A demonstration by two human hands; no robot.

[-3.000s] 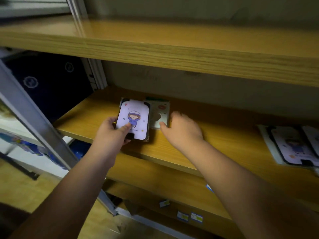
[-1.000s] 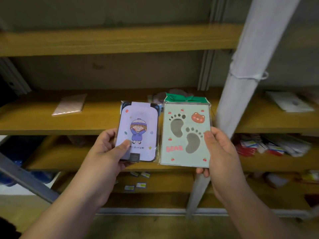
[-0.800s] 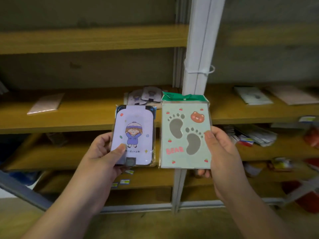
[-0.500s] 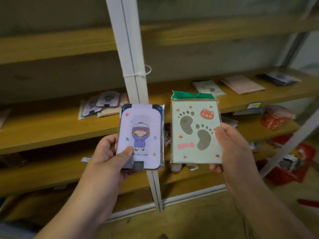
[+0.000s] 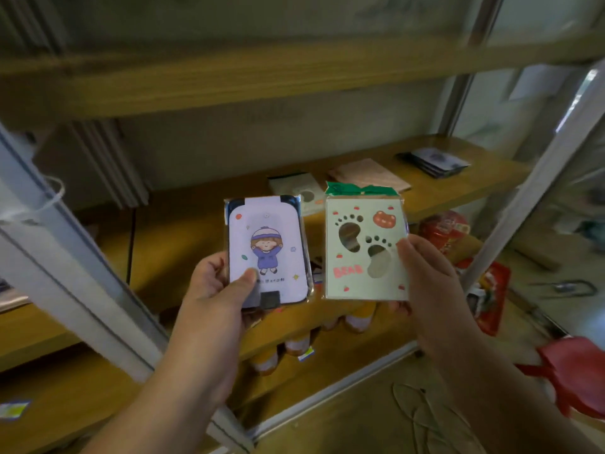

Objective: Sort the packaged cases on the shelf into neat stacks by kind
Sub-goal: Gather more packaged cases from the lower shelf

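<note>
My left hand [image 5: 217, 290] grips a purple packaged case [image 5: 268, 247] printed with a cartoon child, thumb on its front. My right hand [image 5: 425, 280] grips a pale green packaged case [image 5: 363, 244] with footprint cut-outs, the word BEAR and a green top flap. I hold both upright side by side in front of the wooden shelf [image 5: 458, 188]. On that shelf lie a pale green package [image 5: 302, 188], a pink package [image 5: 366, 173] and a dark stack of cases [image 5: 432, 162] at the far right.
A white metal upright [image 5: 75, 276] slants across the left, another upright [image 5: 537, 178] stands at the right. Red bags [image 5: 487, 290] and small bottles [image 5: 294, 345] sit on the lower shelf. A red cloth [image 5: 576, 371] lies at the lower right.
The view has swung to the right along the shelving, so the white upright moved left and the right-hand shelf section came closer. Both hands keep the same hold on their cases.
</note>
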